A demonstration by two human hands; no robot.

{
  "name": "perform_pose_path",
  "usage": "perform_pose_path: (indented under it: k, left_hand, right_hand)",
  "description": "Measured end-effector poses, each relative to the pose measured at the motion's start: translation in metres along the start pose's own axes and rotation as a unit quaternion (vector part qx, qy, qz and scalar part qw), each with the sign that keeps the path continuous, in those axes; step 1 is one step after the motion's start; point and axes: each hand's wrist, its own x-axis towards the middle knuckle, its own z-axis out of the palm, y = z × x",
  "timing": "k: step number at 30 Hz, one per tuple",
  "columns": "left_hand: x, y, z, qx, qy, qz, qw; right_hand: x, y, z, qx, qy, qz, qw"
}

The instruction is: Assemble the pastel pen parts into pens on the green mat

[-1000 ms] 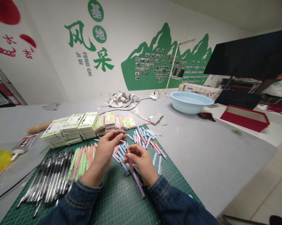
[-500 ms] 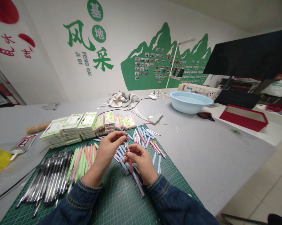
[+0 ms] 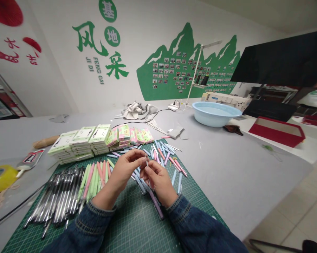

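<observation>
Left hand (image 3: pixel 127 168) and right hand (image 3: pixel 160 181) pinch 1 slim pen part (image 3: pixel 147 163), its long axis toward the table's (image 3: pixel 221 158) far edge, right hand nearer its lower end.

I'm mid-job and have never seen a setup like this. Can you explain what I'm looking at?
There is no machine: these are a person's bare left hand and right hand, in blue sleeves. The camera sits on their head, looking forward and down.

On the grey table lies a green mat. To the left are black-and-clear pens and green and pink pens; around the hands, a scatter of pastel pens. Stacked boxes stand by the far edge.

Both hands' fingers pinch a slim pen-like piece, mostly hidden.
</observation>
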Motion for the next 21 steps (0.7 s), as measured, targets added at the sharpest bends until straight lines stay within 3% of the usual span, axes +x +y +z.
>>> perform_pose_path:
  k: [4, 7, 9, 11, 13, 17, 21]
  left_hand:
    - [0.005, 0.003, -0.014, -0.004, -0.033, -0.023, 0.999]
    - [0.020, -0.004, -0.037, 0.107, 0.021, -0.029, 0.994]
    - [0.033, -0.014, -0.052, 0.309, 0.067, -0.037, 0.948]
    - [0.043, -0.028, -0.061, 0.493, 0.053, -0.049, 0.867]
    - [0.048, -0.043, -0.064, 0.550, 0.044, -0.058, 0.832]
    - [0.046, -0.062, -0.062, 0.573, 0.049, -0.079, 0.814]
    - [0.041, -0.063, -0.064, 0.589, 0.048, -0.091, 0.801]
  right_hand:
    - [0.000, -0.005, 0.001, 0.014, 0.006, -0.005, 1.000]
    - [0.001, -0.008, 0.000, 0.020, 0.020, -0.009, 1.000]
    - [0.001, -0.010, 0.000, 0.021, 0.022, -0.008, 1.000]
    - [0.000, -0.012, 0.000, 0.019, 0.021, -0.007, 1.000]
    - [0.000, -0.012, -0.001, 0.018, 0.020, -0.007, 1.000]
    - [0.001, -0.012, -0.003, 0.016, 0.029, -0.015, 0.999]
    - [0.003, -0.011, -0.006, 0.018, 0.045, -0.024, 0.999]
